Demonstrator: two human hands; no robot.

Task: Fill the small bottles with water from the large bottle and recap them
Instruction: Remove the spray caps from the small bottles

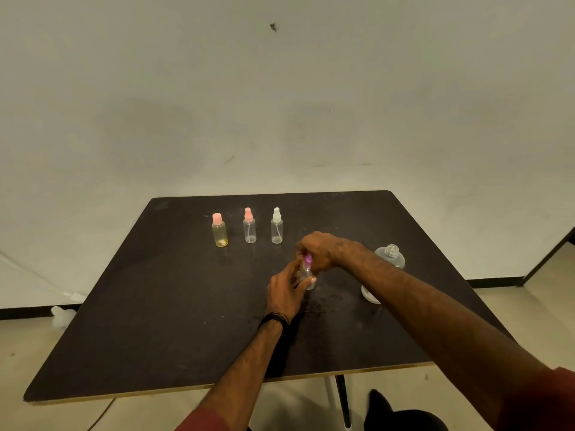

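While left hand gripped small clear plastic bottle at frame centre on dark table, right hand pinched its purple cap. Step judged: capping or uncapping, unclear which. Large clear uncapped bottle stood right of centre; next move needed cap twist.

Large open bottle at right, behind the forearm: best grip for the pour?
Grip the large bottle round its wide body below the shoulder, coming from its right side. It stands upright and uncapped, its neck is narrow, and the right forearm crosses its left and near side. Probably a one-hand wrap.
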